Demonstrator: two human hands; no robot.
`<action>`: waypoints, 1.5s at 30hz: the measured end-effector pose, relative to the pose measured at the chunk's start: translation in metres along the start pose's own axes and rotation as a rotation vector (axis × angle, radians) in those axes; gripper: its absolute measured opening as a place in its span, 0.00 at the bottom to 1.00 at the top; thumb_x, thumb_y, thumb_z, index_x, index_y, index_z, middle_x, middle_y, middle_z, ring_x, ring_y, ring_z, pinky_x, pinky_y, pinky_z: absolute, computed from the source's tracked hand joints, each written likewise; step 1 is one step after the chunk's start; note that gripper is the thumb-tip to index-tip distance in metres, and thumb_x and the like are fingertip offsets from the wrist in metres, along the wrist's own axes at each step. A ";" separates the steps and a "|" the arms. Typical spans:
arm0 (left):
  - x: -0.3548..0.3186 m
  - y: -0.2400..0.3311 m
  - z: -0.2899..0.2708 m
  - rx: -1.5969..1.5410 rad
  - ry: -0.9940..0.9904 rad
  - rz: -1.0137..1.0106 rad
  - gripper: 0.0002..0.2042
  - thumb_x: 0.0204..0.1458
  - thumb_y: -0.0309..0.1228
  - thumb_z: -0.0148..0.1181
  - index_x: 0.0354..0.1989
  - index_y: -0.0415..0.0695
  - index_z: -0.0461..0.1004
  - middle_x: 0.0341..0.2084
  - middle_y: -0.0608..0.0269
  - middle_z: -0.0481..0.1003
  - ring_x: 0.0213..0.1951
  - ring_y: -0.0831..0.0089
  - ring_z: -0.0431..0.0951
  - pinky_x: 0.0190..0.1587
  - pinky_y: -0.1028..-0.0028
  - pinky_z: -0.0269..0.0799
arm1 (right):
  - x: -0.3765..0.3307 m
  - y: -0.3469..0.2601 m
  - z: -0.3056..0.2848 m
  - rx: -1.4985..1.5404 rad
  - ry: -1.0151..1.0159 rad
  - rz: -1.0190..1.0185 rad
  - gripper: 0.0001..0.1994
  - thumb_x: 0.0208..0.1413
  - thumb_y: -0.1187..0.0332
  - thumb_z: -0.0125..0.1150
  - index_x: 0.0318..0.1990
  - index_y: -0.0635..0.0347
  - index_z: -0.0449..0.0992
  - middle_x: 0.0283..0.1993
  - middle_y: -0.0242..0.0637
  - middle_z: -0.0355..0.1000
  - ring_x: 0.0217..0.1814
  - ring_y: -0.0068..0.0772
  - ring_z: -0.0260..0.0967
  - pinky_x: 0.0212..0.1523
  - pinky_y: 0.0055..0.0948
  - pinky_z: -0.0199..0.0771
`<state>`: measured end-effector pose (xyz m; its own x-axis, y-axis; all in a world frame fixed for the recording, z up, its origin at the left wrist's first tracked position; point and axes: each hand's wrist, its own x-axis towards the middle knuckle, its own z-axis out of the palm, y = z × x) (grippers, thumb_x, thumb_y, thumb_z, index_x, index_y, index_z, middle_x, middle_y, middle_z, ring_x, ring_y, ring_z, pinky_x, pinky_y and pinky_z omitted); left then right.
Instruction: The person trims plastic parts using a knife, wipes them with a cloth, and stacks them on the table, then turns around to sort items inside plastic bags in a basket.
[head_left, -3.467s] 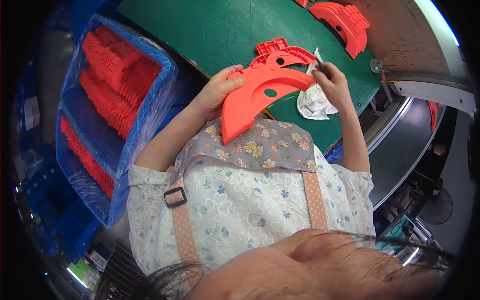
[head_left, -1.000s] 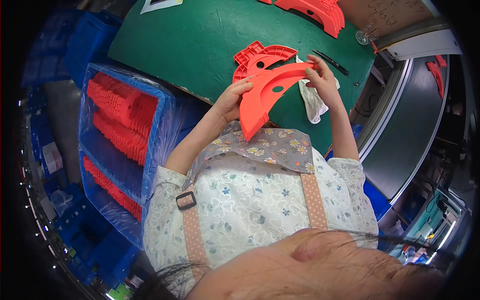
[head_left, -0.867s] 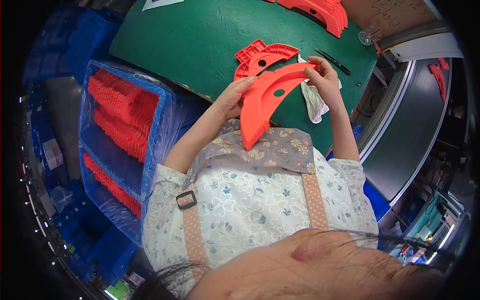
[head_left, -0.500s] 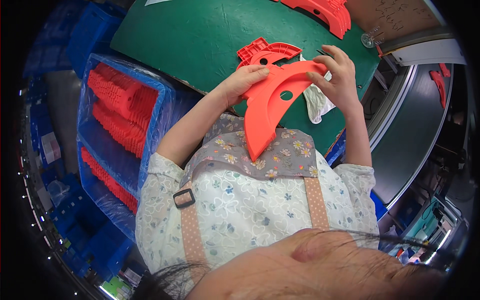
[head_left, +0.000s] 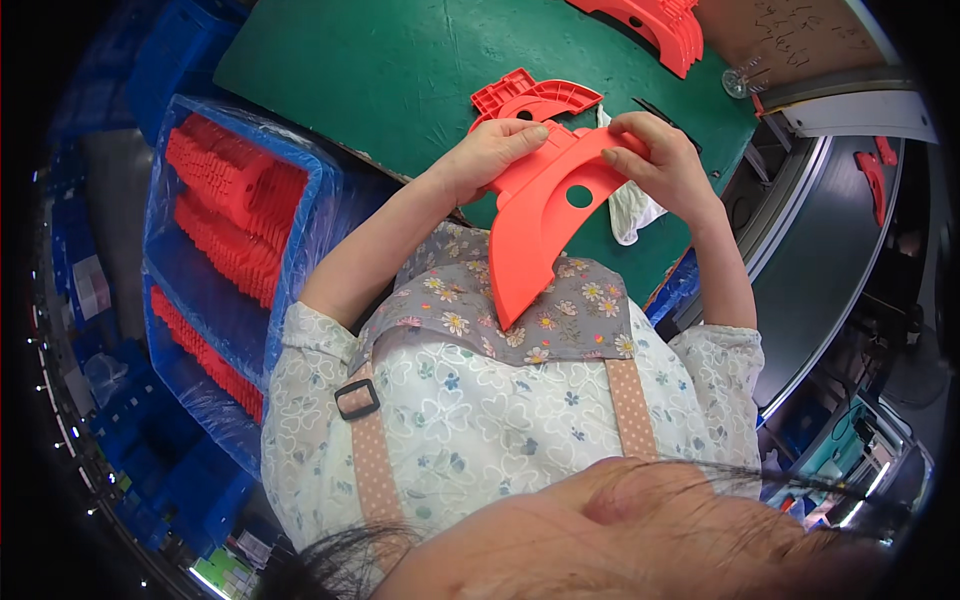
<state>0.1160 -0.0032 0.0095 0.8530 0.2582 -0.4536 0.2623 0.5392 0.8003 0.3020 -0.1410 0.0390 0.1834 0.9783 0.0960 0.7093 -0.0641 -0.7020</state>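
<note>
A curved red plastic part [head_left: 535, 225] with a round hole is held up in front of my apron, its pointed end hanging down. My left hand [head_left: 492, 158] grips its upper left edge, thumb on top. At the other end, my right hand [head_left: 662, 168] pinches the part between thumb and fingers. Just beyond it, another red plastic part [head_left: 540, 97] with a ribbed side lies on the green table [head_left: 380, 80]. A white cloth [head_left: 632, 215] lies partly hidden behind the held part, near my right hand. A thin dark tool [head_left: 660, 112] rests beyond that hand.
At left stands a blue crate [head_left: 275, 300] lined with clear plastic, holding rows of red parts. A stack of red parts [head_left: 655, 30] sits at the table's far edge, near a clear glass [head_left: 736, 82]. To the right runs a dark conveyor belt [head_left: 825, 270] carrying red parts.
My right fingers, raised and spread half a second ago, have come down onto the end of the red part. The part has shifted slightly in my hands.
</note>
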 end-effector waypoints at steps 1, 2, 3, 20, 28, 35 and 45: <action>0.001 0.000 0.000 -0.002 0.007 -0.006 0.16 0.55 0.38 0.47 0.43 0.37 0.69 0.36 0.60 0.73 0.36 0.78 0.74 0.38 0.77 0.72 | 0.001 -0.005 0.000 -0.059 0.002 0.014 0.14 0.43 0.62 0.61 0.34 0.61 0.72 0.34 0.39 0.70 0.36 0.39 0.68 0.36 0.32 0.67; 0.001 0.000 0.000 -0.004 0.007 -0.006 0.16 0.55 0.38 0.47 0.43 0.37 0.69 0.36 0.60 0.73 0.36 0.78 0.74 0.38 0.77 0.72 | 0.002 -0.007 0.001 -0.118 0.005 0.029 0.14 0.43 0.62 0.61 0.34 0.61 0.72 0.35 0.39 0.70 0.37 0.39 0.68 0.37 0.32 0.67; 0.000 0.000 -0.001 -0.004 0.004 -0.011 0.16 0.55 0.38 0.46 0.43 0.37 0.69 0.35 0.60 0.73 0.35 0.78 0.74 0.38 0.77 0.72 | 0.002 -0.006 0.000 -0.120 0.004 0.030 0.14 0.43 0.62 0.61 0.34 0.61 0.72 0.35 0.39 0.70 0.37 0.39 0.68 0.37 0.32 0.67; 0.004 -0.006 -0.007 -0.041 -0.029 -0.043 0.16 0.55 0.37 0.46 0.43 0.36 0.69 0.36 0.59 0.73 0.34 0.77 0.75 0.37 0.78 0.72 | -0.002 0.019 0.012 0.043 -0.039 0.010 0.14 0.46 0.61 0.58 0.37 0.61 0.72 0.35 0.41 0.70 0.36 0.39 0.68 0.38 0.33 0.67; 0.024 0.021 -0.007 0.231 -0.123 -0.078 0.18 0.53 0.38 0.49 0.45 0.35 0.67 0.35 0.60 0.73 0.33 0.80 0.74 0.34 0.80 0.72 | 0.013 0.010 -0.002 -0.066 -0.384 0.294 0.34 0.42 0.42 0.55 0.48 0.65 0.67 0.41 0.49 0.70 0.45 0.43 0.67 0.45 0.35 0.66; 0.042 0.002 -0.019 0.121 -0.111 -0.181 0.18 0.50 0.41 0.53 0.40 0.37 0.71 0.31 0.62 0.74 0.29 0.79 0.74 0.31 0.79 0.72 | 0.006 0.013 0.023 -0.109 -0.320 0.135 0.29 0.46 0.46 0.53 0.47 0.63 0.68 0.42 0.46 0.70 0.45 0.44 0.68 0.46 0.34 0.65; 0.030 -0.032 -0.049 -0.127 -0.087 -0.138 0.17 0.51 0.36 0.51 0.44 0.35 0.69 0.37 0.58 0.73 0.36 0.76 0.74 0.38 0.77 0.72 | 0.090 0.166 -0.006 -0.459 0.425 0.453 0.34 0.39 0.50 0.61 0.52 0.61 0.62 0.49 0.53 0.64 0.48 0.49 0.65 0.46 0.39 0.66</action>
<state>0.1113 0.0273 -0.0489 0.8503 0.1072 -0.5152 0.3249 0.6631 0.6743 0.4403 -0.0652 -0.0648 0.7031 0.6831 0.1973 0.6967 -0.6064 -0.3834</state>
